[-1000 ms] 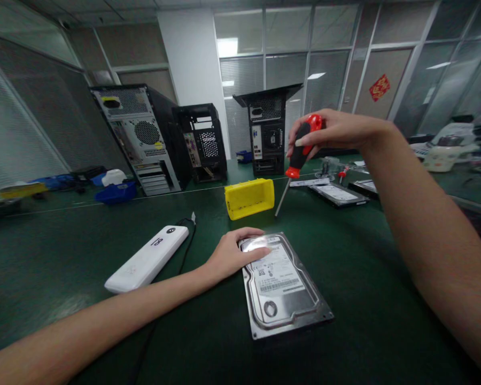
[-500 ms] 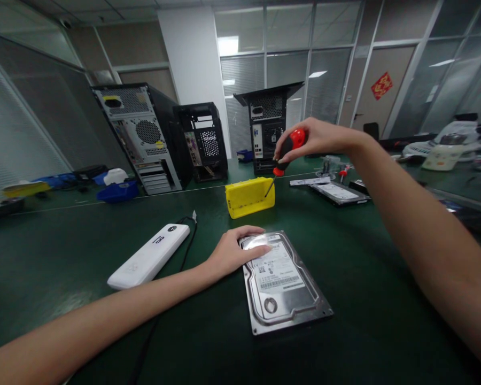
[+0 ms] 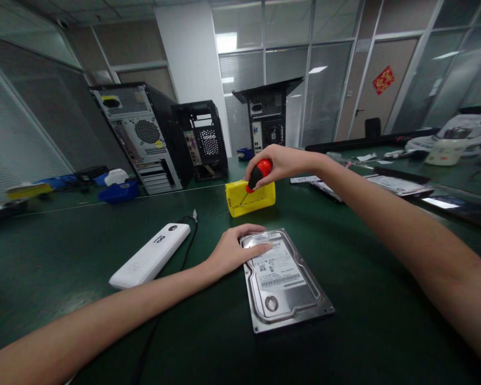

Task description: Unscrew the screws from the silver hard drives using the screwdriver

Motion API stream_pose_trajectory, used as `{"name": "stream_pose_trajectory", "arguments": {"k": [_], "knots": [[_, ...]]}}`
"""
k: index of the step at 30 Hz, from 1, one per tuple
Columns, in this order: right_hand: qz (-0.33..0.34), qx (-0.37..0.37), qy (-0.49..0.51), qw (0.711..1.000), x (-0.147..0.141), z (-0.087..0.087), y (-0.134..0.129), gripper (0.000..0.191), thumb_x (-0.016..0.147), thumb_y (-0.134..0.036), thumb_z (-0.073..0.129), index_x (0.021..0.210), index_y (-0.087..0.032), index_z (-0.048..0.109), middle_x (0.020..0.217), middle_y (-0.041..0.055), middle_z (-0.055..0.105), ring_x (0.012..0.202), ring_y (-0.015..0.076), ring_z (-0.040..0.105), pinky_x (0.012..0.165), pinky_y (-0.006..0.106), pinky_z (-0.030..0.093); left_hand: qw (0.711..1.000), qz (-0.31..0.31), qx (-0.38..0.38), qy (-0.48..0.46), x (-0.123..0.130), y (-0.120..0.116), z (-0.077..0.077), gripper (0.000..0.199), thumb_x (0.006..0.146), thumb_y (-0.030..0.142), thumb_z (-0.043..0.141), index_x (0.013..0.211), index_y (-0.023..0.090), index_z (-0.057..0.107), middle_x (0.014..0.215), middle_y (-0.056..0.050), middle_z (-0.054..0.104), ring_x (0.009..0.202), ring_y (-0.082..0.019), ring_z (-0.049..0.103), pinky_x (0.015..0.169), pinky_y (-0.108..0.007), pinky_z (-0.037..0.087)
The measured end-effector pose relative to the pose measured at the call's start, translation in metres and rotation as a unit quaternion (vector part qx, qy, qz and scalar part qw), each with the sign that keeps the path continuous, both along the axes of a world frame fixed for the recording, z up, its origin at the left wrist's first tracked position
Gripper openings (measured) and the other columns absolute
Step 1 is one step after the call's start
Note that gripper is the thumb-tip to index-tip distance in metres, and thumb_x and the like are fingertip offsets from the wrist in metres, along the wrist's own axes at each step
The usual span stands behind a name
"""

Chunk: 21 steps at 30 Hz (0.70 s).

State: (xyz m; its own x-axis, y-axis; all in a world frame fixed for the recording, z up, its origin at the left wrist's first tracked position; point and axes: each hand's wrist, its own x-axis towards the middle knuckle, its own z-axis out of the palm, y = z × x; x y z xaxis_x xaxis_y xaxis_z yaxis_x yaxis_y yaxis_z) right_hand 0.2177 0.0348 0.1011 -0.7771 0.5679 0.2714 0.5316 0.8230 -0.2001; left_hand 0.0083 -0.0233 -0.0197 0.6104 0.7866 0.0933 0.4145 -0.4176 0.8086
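A silver hard drive [image 3: 280, 278] with a white label lies on the green table, label side up. My left hand [image 3: 234, 249] grips its far left corner, thumb across the top and fingers along the far edge. My right hand [image 3: 276, 163] is closed around the red and black handle of a screwdriver [image 3: 260, 173]. The shaft slants down to the left, its tip in the yellow box [image 3: 264, 200] beyond the drive. Small dark specks, perhaps screws, line the inside of this box; they are too small to make out.
Left of my left hand lies a white power bank [image 3: 152, 256] marked 18, with a black cable. Several computer cases stand behind, including a tall tower [image 3: 146, 131]. A blue tray [image 3: 119, 191] sits at the left, another hard drive [image 3: 398, 184] at the right.
My right hand has moved left and down with the screwdriver. Its tip has gone from the right part of the yellow box to the left part. My left hand stays on the hard drive.
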Motion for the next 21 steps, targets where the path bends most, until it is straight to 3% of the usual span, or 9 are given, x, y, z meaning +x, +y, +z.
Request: {"name": "stream_pose_trajectory", "arguments": {"k": [21], "knots": [[0.032, -0.074, 0.051, 0.995, -0.0065, -0.0007, -0.0029, 0.03, 0.072, -0.029, 0.07, 0.097, -0.014, 0.065, 0.104, 0.0055, 0.064, 0.095, 0.0173, 0.06, 0.08, 0.03, 0.049, 1.0, 0.001, -0.001, 0.006, -0.0003, -0.0015, 0.0034, 0.049, 0.074, 0.05, 0.064, 0.114, 0.021, 0.061, 0.119, -0.005, 0.061, 0.108, -0.025, 0.056, 0.089, -0.035, 0.046]]}}
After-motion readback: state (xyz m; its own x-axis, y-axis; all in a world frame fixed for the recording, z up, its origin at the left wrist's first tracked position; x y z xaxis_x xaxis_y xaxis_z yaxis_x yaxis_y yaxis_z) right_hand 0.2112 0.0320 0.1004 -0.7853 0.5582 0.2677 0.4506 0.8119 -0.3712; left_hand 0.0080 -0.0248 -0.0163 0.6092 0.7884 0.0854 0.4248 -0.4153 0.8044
